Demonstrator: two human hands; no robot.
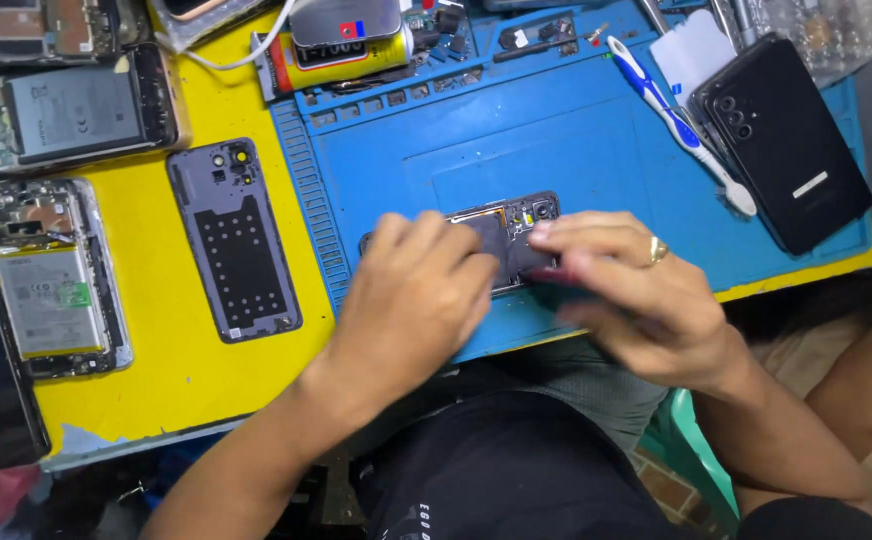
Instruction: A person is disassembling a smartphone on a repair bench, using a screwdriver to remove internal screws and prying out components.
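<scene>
Left hand (418, 300): lies palm-down over the near left part of the opened phone (516, 232), fingers together and pressing on it.
Right hand (628, 290): fingers pinched together on a small reddish tool (554, 274) (mostly hidden, so its kind is unclear) at the phone's right edge; a gold ring (658, 251) sits on one finger.
Opened phone: on the blue repair mat (576, 150), near its front edge, camera end pointing right.
Back cover (235, 240): grey, inner side up, on the yellow table (176, 370) left of the mat.
Labelled batteries: two opened phones (53, 280) at far left show pale rectangular battery labels.
Black phone (784, 140): far right, beside a white-and-blue toothbrush (678, 122).
Yellow tube (341, 60): far edge, lying sideways.
</scene>
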